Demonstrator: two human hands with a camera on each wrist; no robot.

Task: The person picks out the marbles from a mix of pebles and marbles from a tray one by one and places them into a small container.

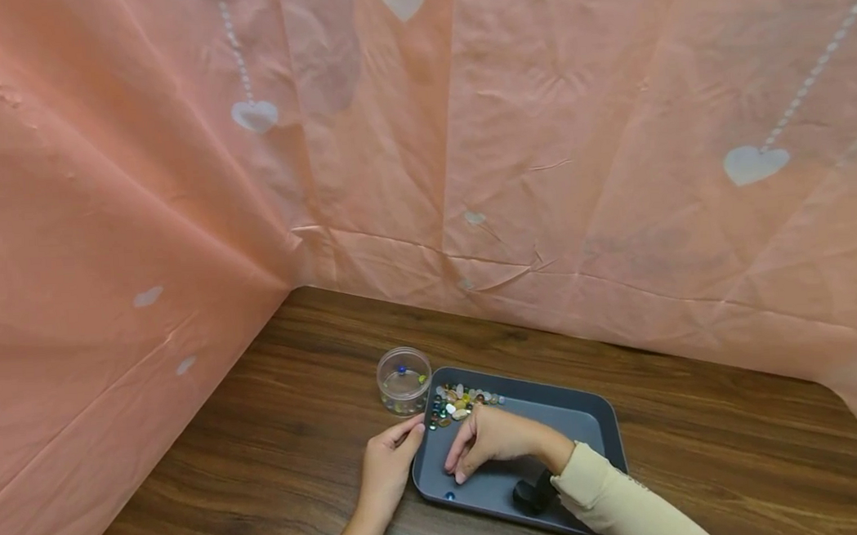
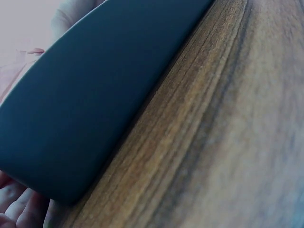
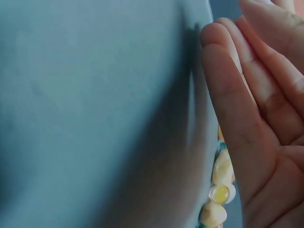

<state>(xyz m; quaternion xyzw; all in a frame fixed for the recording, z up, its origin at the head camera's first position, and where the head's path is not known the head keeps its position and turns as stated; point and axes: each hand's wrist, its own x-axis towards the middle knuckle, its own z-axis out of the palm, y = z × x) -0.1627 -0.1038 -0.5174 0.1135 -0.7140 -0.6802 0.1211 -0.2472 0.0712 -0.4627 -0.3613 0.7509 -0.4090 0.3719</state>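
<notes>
My right hand (image 1: 494, 439) hovers over the dark grey tray (image 1: 566, 413), fingers pointing down and fairly straight. In the right wrist view its fingers (image 3: 237, 104) lie side by side, with nothing visible between them and the thumb. Below the fingertips a blue glass bead (image 1: 450, 495) lies on the tray floor near its front left corner. Small mixed stones and beads (image 1: 460, 403) are heaped in the far left corner. At the tray's left rim my left hand (image 1: 385, 466) holds the edge with thumb and fingers; the tray wall hides part of the fingers in the left wrist view.
A clear round tub (image 1: 404, 383) with a few beads stands against the tray's far left corner. The tray lies on a brown wooden table (image 1: 292, 439). Pink curtains (image 1: 540, 171) with white hearts hang behind and at the left. A black device (image 1: 532, 494) sits at the right wrist.
</notes>
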